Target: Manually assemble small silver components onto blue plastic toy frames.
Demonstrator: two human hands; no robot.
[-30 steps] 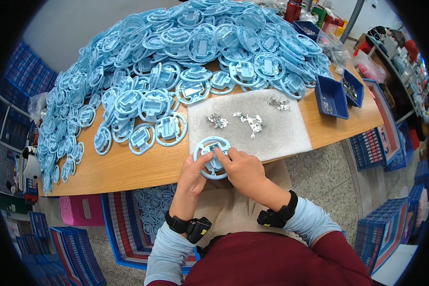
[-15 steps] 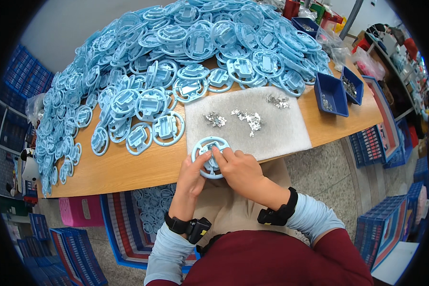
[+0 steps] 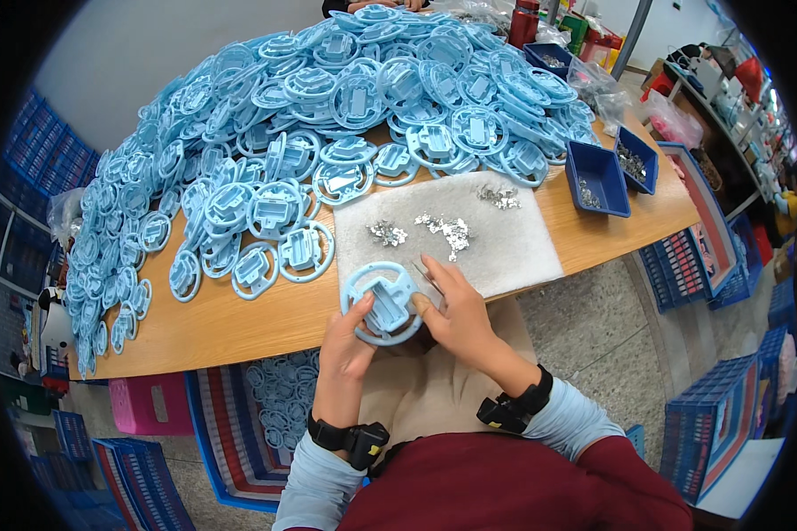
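Observation:
A light-blue plastic steering-wheel-shaped part (image 3: pixel 390 305) is tilted up over the table's front edge, its hollow centre box facing me. My left hand (image 3: pixel 350 341) grips its lower left rim, thumb on the front. Beside its right rim is my right hand (image 3: pixel 459 319), closed with thumb and index finger around a thin metal tool (image 3: pixel 429 279) that looks like tweezers. Just beyond, small silvery metal pieces (image 3: pixel 452 232) lie in little heaps on a white foam mat (image 3: pixel 514 252).
A large pile of like blue parts (image 3: pixel 354 97) covers the back and left of the wooden table (image 3: pixel 186 332). Two blue bins (image 3: pixel 598 181) with small metal pieces stand at right. Below the table are a lined crate of blue parts (image 3: pixel 279 398) and a pink stool (image 3: pixel 150 405).
My right hand has drawn back rightward from the part's centre, uncovering its box. The part is tilted more toward me. The whole view has shifted slightly.

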